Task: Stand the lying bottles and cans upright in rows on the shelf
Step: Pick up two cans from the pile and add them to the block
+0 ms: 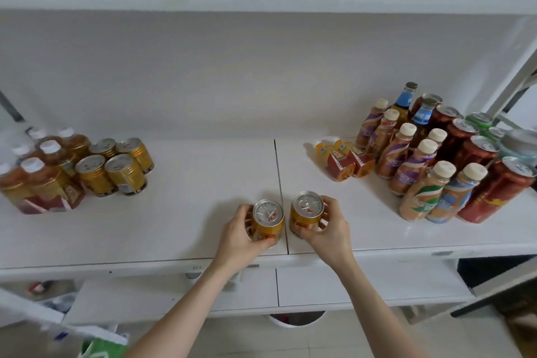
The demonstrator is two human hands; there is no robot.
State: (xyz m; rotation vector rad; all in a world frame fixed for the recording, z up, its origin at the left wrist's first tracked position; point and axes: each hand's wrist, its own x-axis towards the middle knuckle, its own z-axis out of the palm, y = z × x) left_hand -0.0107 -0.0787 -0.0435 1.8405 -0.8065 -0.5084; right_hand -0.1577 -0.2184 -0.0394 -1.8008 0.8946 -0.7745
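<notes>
Through the head camera, my left hand is wrapped round a gold ribbed metal can and my right hand round a second gold can. Both cans stand upright, side by side on the white shelf. Their lid print is too small to read. Right of my right grip, cream-capped plastic bottles read partly "NESC", and two orange bottles lie flat.

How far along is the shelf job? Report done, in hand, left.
Done: the left group and right group stand upright. In hand: the left hand and right hand each grip one of two upright gold cans at the front. Left: two orange bottles lie sideways.
</notes>
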